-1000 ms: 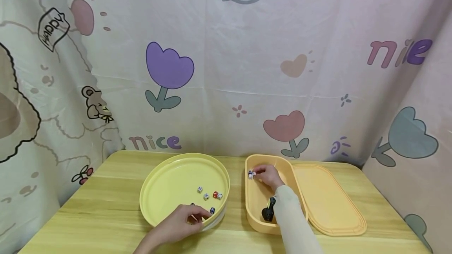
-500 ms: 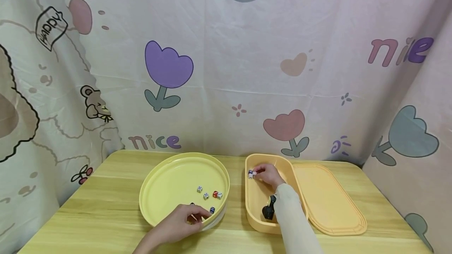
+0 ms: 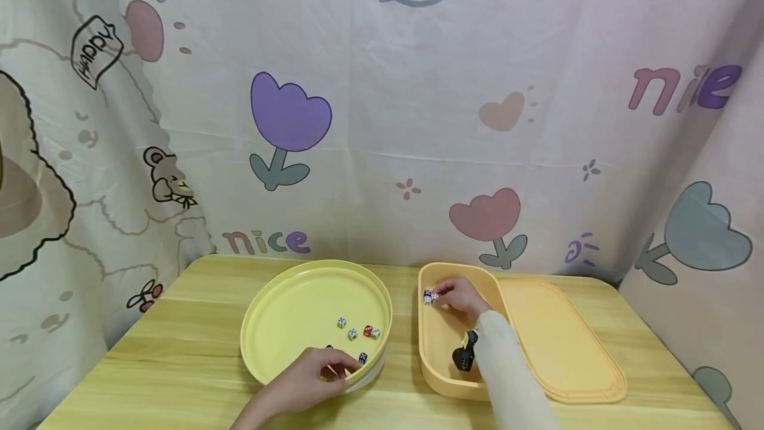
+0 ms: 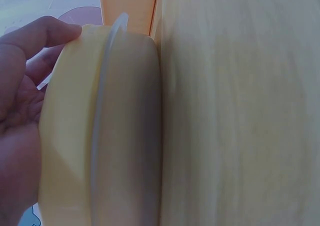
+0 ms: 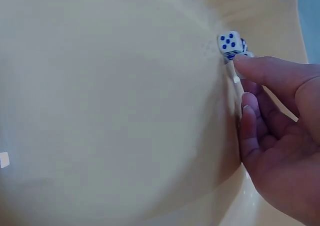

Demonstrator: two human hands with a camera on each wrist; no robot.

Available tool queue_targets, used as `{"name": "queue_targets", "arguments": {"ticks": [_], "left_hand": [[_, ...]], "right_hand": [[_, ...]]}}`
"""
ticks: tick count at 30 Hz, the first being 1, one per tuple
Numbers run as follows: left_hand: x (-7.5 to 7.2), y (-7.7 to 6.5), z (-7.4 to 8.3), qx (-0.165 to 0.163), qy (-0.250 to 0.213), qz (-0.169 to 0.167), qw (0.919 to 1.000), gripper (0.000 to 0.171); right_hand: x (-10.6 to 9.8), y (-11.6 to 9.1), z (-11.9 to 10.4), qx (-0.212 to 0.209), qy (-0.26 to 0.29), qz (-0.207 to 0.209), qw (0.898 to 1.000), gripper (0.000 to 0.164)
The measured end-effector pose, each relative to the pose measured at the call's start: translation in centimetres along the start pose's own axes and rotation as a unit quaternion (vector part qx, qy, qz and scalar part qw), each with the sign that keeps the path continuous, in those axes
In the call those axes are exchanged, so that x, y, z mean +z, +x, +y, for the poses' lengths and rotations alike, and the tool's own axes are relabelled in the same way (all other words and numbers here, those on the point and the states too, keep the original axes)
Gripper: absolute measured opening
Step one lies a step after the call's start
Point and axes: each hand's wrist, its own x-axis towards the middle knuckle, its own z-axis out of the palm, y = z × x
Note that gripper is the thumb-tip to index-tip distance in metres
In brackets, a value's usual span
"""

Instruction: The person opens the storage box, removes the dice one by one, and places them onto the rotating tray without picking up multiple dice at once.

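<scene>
My left hand [image 3: 316,377] grips the near right rim of a round yellow tray [image 3: 274,324], its thumb on the rim in the left wrist view. Inside that tray lie several small dice: white ones [image 3: 341,322], a red one [image 3: 368,331] and a dark blue one [image 3: 363,358] close by my fingertips. My right hand [image 3: 462,296] reaches into an oblong orange box [image 3: 436,344] and pinches a white die [image 3: 435,296] between thumb and fingers. Against that die, at the box's left wall, sit a white die with blue pips [image 5: 229,44] and a dark blue die [image 3: 427,292].
To the right of the box lies its flat orange lid [image 3: 561,344], the sleeve passing over its edge. A black device [image 3: 465,352] is at my right wrist, above the box floor. The wooden table [image 3: 167,337] ends at a printed curtain [image 3: 370,118].
My right wrist and sleeve have swung slightly to the right while the fingers stay at the dice. The left hand holds its place; the whole head view has shifted a little.
</scene>
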Motion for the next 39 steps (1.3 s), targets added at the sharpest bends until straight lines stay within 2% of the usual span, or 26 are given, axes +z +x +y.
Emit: {"name": "queue_targets", "arguments": {"ticks": [7,13,16,28,39], "left_hand": [[0.0,0.1,0.3,-0.017,0.001,0.0,0.9998,0.019],[-0.2,0.0,0.2,-0.02,0.003,-0.001,0.9998,0.019],[-0.2,-0.1,0.1,-0.022,0.002,0.0,0.9998,0.019],[-0.1,0.1,0.1,-0.021,0.001,-0.007,0.9997,0.02],[-0.1,0.0,0.1,-0.023,0.002,-0.005,0.9997,0.021]], "right_hand": [[-0.9,-0.2,-0.9,-0.018,-0.004,0.0,1.0,0.021],[-1.6,-0.5,-3.0,-0.043,0.002,0.002,0.999,0.023],[-1.8,-0.6,-3.9,-0.043,0.018,0.002,0.999,0.024],[-2.8,-3.1,-7.5,-0.065,0.016,0.026,0.997,0.022],[-1.1,-5.6,-8.3,-0.104,0.002,0.034,0.994,0.012]]}}
